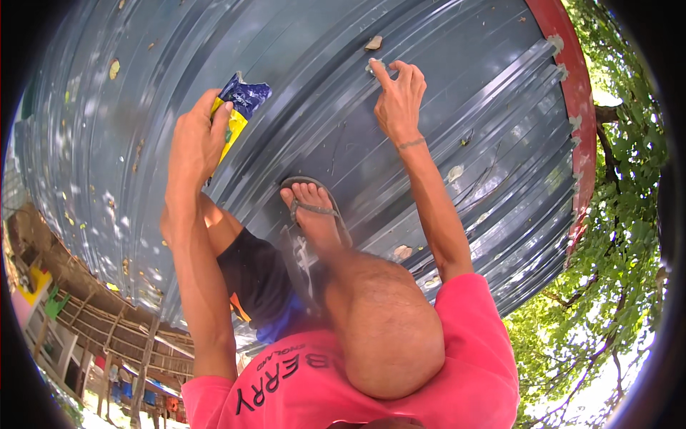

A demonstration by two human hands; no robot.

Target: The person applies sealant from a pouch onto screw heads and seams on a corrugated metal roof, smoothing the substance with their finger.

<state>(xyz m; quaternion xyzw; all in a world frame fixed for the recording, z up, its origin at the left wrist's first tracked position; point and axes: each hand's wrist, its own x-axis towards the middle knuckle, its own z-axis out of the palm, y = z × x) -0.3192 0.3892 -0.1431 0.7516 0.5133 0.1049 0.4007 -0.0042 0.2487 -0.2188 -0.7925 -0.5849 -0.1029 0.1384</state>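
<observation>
I am on a blue-grey ribbed metal roof (314,143). My left hand (194,136) is closed round a blue and yellow plastic packet (244,100), whose torn, crumpled upper end has greyish smears. My right hand (402,100) reaches farther out on the roof. Its index finger touches a small pale grey dab of paste (373,66) on a rib, while the other fingers bend, apart from it. A dry leaf (373,43) lies just beyond that fingertip.
My sandalled foot (314,207) stands on the sheet between my arms. Along the right runs a red edge trim (576,107) with grey paste smears at the rib ends. Leafy branches (622,236) hang past it. Lower left, beyond the roof, stands a wooden pole structure (139,357).
</observation>
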